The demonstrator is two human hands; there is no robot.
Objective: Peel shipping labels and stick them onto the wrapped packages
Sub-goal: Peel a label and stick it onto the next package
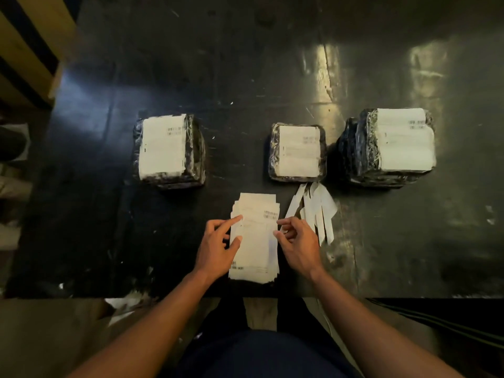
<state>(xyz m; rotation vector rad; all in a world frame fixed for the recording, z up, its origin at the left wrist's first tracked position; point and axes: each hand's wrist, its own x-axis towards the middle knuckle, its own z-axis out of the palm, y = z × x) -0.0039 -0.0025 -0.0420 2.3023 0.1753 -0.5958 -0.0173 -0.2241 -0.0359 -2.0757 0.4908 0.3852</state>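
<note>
We look down on a black desk (pixel 95 214) whose top is scuffed, scratched and glossy enough to throw back patches of light on its far right side. Three packages wrapped in dark plastic sit in a row across the middle, each with a white label already on its top face: the left package (pixel 169 151), the middle package (pixel 297 152), and the right package (pixel 392 145), which looks like a taller stack, though the glare makes that hard to say for sure. The middle and right ones stand near each other; the left one is well apart.

Closer to us lies a loose stack of labels (pixel 255 236) with barcodes printed on them, set near the front edge of the desk. Just to its right, a small heap of white strips (pixel 316 211) fans out below the middle package.

Our left hand (pixel 218 246) rests on the left edge of the stack, forefinger stretched out and pressing the top sheet. Our right hand (pixel 297 241) is at the right edge, thumb and fingers curled together in a pinch at the sheet's border.

At the far left stands a yellowish wooden frame (pixel 30 47). Below the desk's front edge we see a pale floor (pixel 54 328) and dark trousers.
</note>
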